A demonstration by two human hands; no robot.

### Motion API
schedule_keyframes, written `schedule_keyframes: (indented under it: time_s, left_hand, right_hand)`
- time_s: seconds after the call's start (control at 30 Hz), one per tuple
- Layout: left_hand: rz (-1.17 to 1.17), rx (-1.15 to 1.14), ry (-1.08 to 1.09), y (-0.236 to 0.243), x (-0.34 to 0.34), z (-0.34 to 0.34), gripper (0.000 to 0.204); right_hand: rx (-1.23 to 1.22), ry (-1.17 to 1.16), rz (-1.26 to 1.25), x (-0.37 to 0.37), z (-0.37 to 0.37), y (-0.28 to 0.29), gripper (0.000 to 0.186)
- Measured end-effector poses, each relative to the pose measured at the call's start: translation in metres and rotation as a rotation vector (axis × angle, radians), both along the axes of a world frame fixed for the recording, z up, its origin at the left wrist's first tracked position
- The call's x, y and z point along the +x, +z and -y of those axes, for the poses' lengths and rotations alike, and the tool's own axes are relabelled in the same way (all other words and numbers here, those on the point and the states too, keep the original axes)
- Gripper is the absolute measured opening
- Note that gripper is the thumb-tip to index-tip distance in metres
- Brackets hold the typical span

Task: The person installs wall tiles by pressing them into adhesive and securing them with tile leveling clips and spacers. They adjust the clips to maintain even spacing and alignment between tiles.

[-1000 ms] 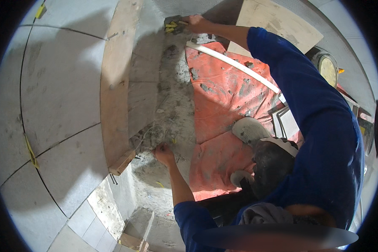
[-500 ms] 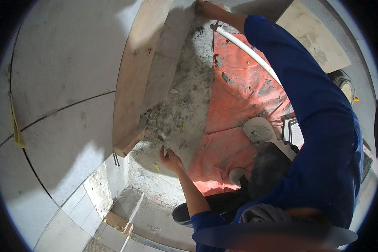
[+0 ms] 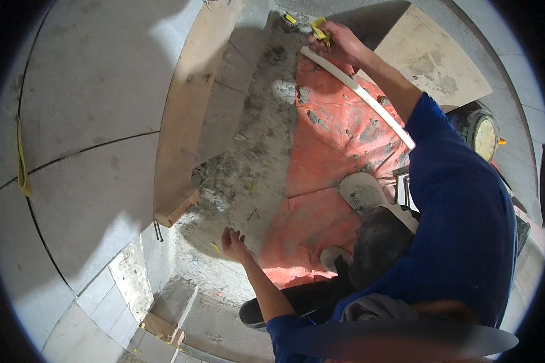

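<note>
My right hand (image 3: 340, 43) is at the far end of the floor, closed around small yellow plastic tile wedges (image 3: 320, 29). Another yellow wedge (image 3: 290, 19) lies on the dusty floor just left of it. Below that hand a long white strip (image 3: 360, 97) rests across a red sheet (image 3: 327, 139). My left hand (image 3: 234, 244) hovers over the grey floor (image 3: 248, 151) at the near left, its fingers loosely curled and apart, with nothing visible in them. A small yellow scrap (image 3: 215, 247) lies beside it.
A long wooden board (image 3: 184, 121) runs along the left, against large grey tiles (image 3: 91, 181). At the far right stand a beige panel (image 3: 433, 54) and a dark bucket (image 3: 483, 136). My shoe (image 3: 363, 190) rests on the red sheet. A yellow strap (image 3: 22, 160) hangs at far left.
My right hand has come back from the far corner, rightward and nearer, and yellow wedges now show in it. A wedge now shows on the floor there. My left hand has shifted slightly.
</note>
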State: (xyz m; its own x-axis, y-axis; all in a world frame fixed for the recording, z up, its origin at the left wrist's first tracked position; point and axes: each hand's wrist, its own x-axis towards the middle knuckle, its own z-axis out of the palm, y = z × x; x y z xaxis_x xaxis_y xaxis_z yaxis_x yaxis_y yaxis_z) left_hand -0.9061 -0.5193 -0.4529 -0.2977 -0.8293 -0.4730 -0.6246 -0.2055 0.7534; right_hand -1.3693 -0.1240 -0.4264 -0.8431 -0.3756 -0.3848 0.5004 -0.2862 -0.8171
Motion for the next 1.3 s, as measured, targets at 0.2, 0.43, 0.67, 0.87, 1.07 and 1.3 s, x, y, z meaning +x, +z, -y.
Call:
schedule_keyframes:
  time_s: [0.2, 0.43, 0.67, 0.87, 1.07, 1.3]
  left_hand:
    - [-0.025, 0.038, -0.131, -0.003, -0.039, -0.006, 0.035]
    - [-0.083, 0.152, -0.188, -0.005, -0.052, -0.003, 0.032]
    - [0.025, -0.001, -0.415, -0.026, -0.066, -0.003, 0.025]
    - [0.176, -0.338, -0.617, -0.043, -0.106, -0.033, 0.024]
    - [0.331, -0.36, -0.652, -0.047, -0.11, -0.047, 0.022]
    - [0.282, -0.457, -0.603, -0.036, -0.112, -0.058, 0.014]
  right_hand:
    - [-0.051, -0.122, -0.021, 0.012, -0.001, -0.021, 0.03]
    - [0.129, -0.022, 0.038, -0.053, 0.004, -0.027, 0.015]
    - [0.396, -0.099, 0.035, -0.054, 0.029, -0.009, 0.025]
    - [1.385, -0.032, -0.571, -0.094, 0.027, -0.051, 0.034]
    - [1.714, 0.576, -1.637, -0.162, 0.012, -0.158, 0.033]
    - [1.416, 0.334, -1.501, -0.19, 0.024, -0.176, 0.039]
